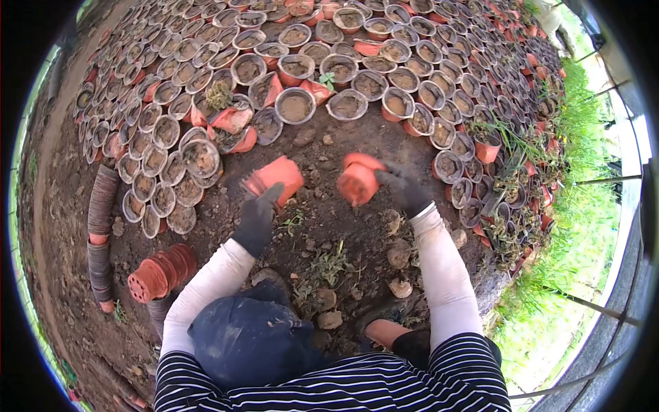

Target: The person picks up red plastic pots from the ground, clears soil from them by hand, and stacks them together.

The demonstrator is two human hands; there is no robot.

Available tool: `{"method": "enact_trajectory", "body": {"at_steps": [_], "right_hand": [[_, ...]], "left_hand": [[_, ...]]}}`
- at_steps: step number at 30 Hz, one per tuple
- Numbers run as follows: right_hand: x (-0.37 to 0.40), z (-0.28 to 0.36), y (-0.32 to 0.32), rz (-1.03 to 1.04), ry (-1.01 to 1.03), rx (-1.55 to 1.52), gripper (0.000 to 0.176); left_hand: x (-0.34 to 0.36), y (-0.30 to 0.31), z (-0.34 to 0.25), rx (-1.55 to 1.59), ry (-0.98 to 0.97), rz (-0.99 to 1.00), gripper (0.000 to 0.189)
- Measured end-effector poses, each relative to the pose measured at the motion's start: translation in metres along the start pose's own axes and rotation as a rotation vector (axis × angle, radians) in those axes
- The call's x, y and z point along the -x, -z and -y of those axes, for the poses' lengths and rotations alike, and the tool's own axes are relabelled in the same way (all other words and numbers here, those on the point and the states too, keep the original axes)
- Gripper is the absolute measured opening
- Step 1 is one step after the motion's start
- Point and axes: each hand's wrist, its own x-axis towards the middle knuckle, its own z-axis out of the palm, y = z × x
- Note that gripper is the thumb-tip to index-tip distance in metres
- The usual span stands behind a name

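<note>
In a dark glove, my left hand [261, 221] is closed on a small stack of red plastic pots [280, 180], tilted on its side above the soil. My right hand [406, 189], also gloved, grips a red pot [358, 181] by its edge, with the holed base turned toward me. The two lots of pots are apart, with bare soil between them. Both are slightly blurred.
Many soil-filled pots [295, 106] cover the ground ahead, reaching round both sides. Nested red pots [162, 272] lie at the left, near long dark pot stacks [103, 206]. Soil clumps [400, 288] and pulled weeds [329, 264] lie close to my legs. Grass [583, 206] borders the right.
</note>
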Motion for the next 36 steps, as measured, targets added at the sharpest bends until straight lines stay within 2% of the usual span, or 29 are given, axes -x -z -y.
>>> {"method": "enact_trajectory", "body": {"at_steps": [2,3,6,7,10,12,15,17,20,21,22,24,25,28,30,34,36], "right_hand": [[0.01,0.016,-0.037,0.134,-0.025,-0.086,0.032],[0.013,0.019,-0.053,0.199,-0.036,-0.126,0.032],[0.016,0.016,-0.093,0.21,-0.077,-0.327,0.033],[0.015,0.013,-0.098,0.171,-0.059,-0.392,0.032],[0.01,-0.021,-0.098,-0.017,0.364,0.097,0.03],[0.016,-0.01,-0.108,0.0,0.203,-0.327,0.03],[0.013,-0.008,-0.115,-0.236,0.253,-0.023,0.035],[0.006,-0.004,-0.117,-0.447,0.135,0.022,0.043],[0.02,0.042,-0.15,-0.269,0.58,0.592,0.06],[0.025,0.042,-0.161,-0.262,0.516,0.822,0.071],[0.024,0.04,-0.166,-0.294,0.501,0.793,0.069],[0.023,0.031,-0.171,-0.351,0.464,0.733,0.064],[0.022,0.028,-0.171,-0.354,0.493,0.742,0.064],[0.017,0.023,-0.163,-0.345,0.556,0.729,0.061],[0.013,0.021,-0.156,-0.311,0.562,0.674,0.057],[0.012,0.026,-0.133,-0.241,0.378,0.608,0.051],[0.008,0.022,-0.119,-0.279,0.357,0.604,0.051]], "left_hand": [[-0.006,-0.008,-0.027,0.392,0.248,-0.073,0.03],[-0.006,-0.006,-0.042,0.369,0.213,-0.05,0.031],[-0.003,-0.006,-0.042,0.616,0.113,0.152,0.033],[-0.005,-0.003,-0.038,0.606,0.136,0.185,0.036],[0.002,-0.001,-0.066,0.542,-0.018,0.291,0.038],[0.004,0.0,-0.06,0.586,0.091,0.299,0.04],[0.004,-0.007,-0.035,0.656,0.165,0.229,0.039],[0.002,-0.009,-0.022,0.657,0.19,0.144,0.036],[0.007,-0.002,-0.037,0.596,0.248,0.034,0.028],[0.008,0.0,-0.041,0.573,0.252,0.026,0.025],[0.008,0.001,-0.043,0.55,0.256,0.017,0.022],[0.008,-0.001,-0.035,0.701,0.286,0.008,0.02],[0.008,-0.001,-0.031,0.776,0.302,0.003,0.019],[0.01,0.007,-0.037,0.723,0.36,0.083,0.026],[0.01,0.001,-0.031,0.82,0.338,0.108,0.027],[0.008,-0.006,-0.034,0.886,0.187,0.123,0.03],[0.01,-0.001,-0.027,0.583,0.037,0.062,0.029]]}}
